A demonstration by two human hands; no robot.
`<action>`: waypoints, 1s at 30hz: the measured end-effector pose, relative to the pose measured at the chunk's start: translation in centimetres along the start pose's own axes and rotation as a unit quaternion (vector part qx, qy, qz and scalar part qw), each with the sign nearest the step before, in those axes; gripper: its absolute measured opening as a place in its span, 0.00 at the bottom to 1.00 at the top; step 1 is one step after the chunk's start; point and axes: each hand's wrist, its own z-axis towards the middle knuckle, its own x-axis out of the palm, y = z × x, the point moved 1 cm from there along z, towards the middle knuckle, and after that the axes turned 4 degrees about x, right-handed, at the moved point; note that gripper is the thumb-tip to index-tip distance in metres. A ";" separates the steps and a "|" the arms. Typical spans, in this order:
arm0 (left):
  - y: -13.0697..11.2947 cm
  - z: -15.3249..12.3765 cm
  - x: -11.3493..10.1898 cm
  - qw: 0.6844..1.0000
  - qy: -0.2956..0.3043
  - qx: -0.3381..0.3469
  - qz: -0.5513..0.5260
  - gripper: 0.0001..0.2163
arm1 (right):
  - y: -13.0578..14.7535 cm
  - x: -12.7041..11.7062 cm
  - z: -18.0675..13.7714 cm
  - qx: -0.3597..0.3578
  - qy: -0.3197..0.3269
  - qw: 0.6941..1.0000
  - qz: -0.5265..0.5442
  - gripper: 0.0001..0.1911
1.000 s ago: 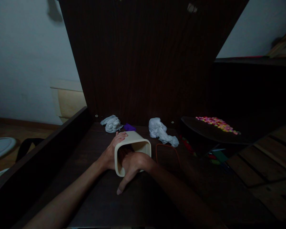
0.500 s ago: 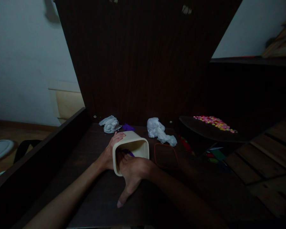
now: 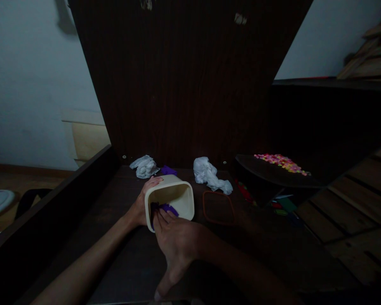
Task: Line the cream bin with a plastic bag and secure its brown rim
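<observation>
A cream plastic bin point(image 3: 190, 197) lies tilted on the dark wooden surface, its mouth facing me. My left hand point(image 3: 142, 205) is closed around the bin's left side, fingers over the top. Inside the mouth, the fingers of my right hand point(image 3: 176, 237) press a purple cloth point(image 3: 169, 208) against the lower inner wall; the thumb sticks out below. Part of that cloth is hidden behind the fingers. Behind the bin lies another purple piece point(image 3: 169, 170). To the right, a brownish-orange rounded-square ring point(image 3: 203, 207) lies flat.
Crumpled whitish plastic bags lie at the back, one on the left point(image 3: 145, 166) and one in the middle point(image 3: 206, 171). A raised board edge point(image 3: 66, 190) borders the left. On the right, a dark shelf point(image 3: 246, 163) carries small pink and yellow pieces point(image 3: 282, 163). A tall dark panel point(image 3: 184, 84) stands behind.
My right hand has drawn back toward me, out of the bin somewhat, showing more of the purple cloth. The bin has tilted slightly in my left hand. The view has shifted a little.
</observation>
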 end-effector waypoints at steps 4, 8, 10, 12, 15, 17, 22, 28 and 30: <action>0.1 -0.2 -0.1 1.000 0.002 -0.008 -0.013 0.47 | 1.0 2.2 0.7 0.029 -0.073 0.996 -0.043 0.34; -0.1 -0.2 -0.3 0.999 0.014 -0.031 -0.022 0.47 | 1.0 4.2 0.7 0.032 -0.141 0.985 -0.090 0.29; -0.2 -0.2 -0.3 0.998 0.021 -0.043 -0.028 0.48 | 0.7 4.7 0.4 0.021 -0.166 0.980 -0.105 0.30; -0.2 -0.2 -0.3 0.998 0.023 -0.048 -0.031 0.49 | 0.4 4.9 0.0 0.006 -0.171 0.979 -0.111 0.32; -0.1 -0.3 -0.2 0.998 0.022 -0.041 -0.035 0.50 | 0.1 4.6 -0.8 -0.010 -0.148 0.982 -0.113 0.36; -0.1 -0.2 -0.2 0.998 0.022 -0.036 -0.040 0.51 | 0.1 4.2 -1.2 0.001 -0.139 0.984 -0.108 0.33; -0.3 0.0 -0.3 0.998 0.032 -0.034 -0.033 0.53 | 0.6 2.9 -1.8 0.053 -0.127 0.987 -0.083 0.26; -0.2 0.1 -0.1 0.998 0.028 -0.034 -0.036 0.50 | 0.4 2.0 -2.2 0.082 -0.103 0.988 -0.083 0.26; 0.0 0.0 -0.1 0.998 0.031 -0.033 -0.039 0.52 | -0.1 2.1 -2.3 0.091 -0.105 0.987 -0.080 0.26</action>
